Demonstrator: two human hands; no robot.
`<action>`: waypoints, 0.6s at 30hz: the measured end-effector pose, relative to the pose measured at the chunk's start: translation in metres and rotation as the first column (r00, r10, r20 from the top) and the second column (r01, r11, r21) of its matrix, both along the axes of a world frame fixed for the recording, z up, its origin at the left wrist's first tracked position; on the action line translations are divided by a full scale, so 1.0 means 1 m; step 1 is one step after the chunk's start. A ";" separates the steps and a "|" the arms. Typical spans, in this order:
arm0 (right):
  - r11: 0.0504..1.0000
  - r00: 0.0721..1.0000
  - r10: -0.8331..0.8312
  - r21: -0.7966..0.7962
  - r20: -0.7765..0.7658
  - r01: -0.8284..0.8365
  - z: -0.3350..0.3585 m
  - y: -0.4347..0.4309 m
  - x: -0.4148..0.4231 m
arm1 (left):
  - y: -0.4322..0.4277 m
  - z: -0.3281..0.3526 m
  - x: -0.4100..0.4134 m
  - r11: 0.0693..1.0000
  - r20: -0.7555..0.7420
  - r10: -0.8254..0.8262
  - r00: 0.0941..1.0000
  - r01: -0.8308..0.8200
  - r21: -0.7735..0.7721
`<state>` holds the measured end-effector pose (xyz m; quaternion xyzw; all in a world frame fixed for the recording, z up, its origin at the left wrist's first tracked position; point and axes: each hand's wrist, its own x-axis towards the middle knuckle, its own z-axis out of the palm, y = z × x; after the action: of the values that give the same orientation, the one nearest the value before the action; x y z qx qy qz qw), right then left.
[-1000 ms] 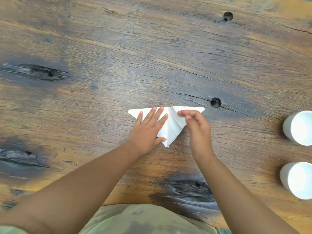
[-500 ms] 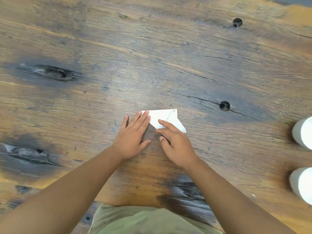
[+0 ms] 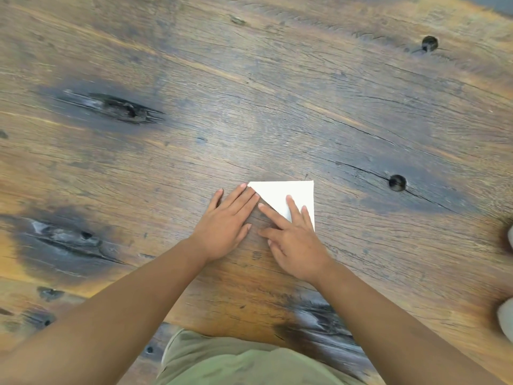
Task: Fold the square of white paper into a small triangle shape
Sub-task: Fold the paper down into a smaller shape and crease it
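Just beyond my fingertips, the white paper (image 3: 286,194) lay flat on the wooden surface (image 3: 277,107), folded into a small triangle. My right hand (image 3: 297,240) rested open on it, fingers spread across its lower part and slanted edge. My left hand (image 3: 227,226) lay open and flat just beside it, fingertips touching the triangle's left corner, gripping nothing.
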<state>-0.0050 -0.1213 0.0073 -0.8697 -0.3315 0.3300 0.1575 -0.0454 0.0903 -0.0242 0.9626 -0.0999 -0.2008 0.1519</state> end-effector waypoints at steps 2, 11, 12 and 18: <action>1.000 1.000 0.008 -0.009 0.005 -0.008 0.000 0.000 0.000 | 0.002 0.000 0.001 1.000 0.007 -0.006 1.000 0.006 -0.001; 0.994 0.999 -0.037 0.098 -0.017 0.038 0.007 -0.014 0.003 | 0.001 0.016 0.021 0.989 0.008 0.141 0.990 -0.140 -0.051; 0.989 0.998 -0.069 0.130 -0.006 0.070 0.008 -0.017 0.003 | -0.001 0.019 0.025 0.986 0.019 0.157 0.987 -0.156 -0.062; 0.943 0.959 -0.277 0.207 0.054 0.261 0.009 -0.036 0.000 | -0.027 0.025 0.042 0.993 0.098 0.075 0.992 -0.065 -0.099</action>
<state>-0.0048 -0.1569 0.0160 -0.8997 -0.2469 0.2347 0.2728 -0.0038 0.0634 0.0009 0.9661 -0.0833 -0.1412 0.1997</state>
